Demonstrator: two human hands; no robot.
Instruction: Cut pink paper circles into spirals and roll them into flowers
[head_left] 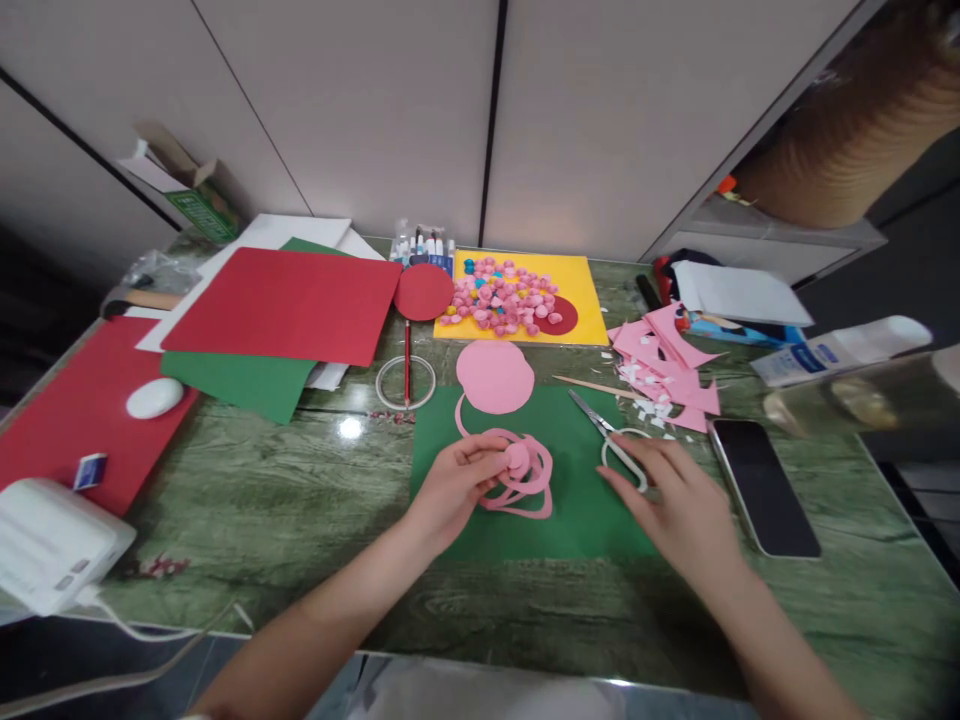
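Observation:
My left hand (457,490) pinches the round inner end of a pink paper spiral strip (541,470) between thumb and fingers. The strip's loops hang over and rest about the green paper sheet (585,530). At the sheet's right side, my right hand (679,500) has its thumb and fingers around the white handles of a pair of scissors (604,428), whose blades point up and left. Just beyond the spiral are pink paper circles (495,377), overlapping at the top of the green sheet.
Many rolled pink paper pieces (499,300) cover a yellow sheet (592,290) at the back. Pink scraps (667,365) and a phone (763,487) lie right. A tape roll (381,385), red pencil (407,360), red sheets (285,305) and white device (60,540) are left.

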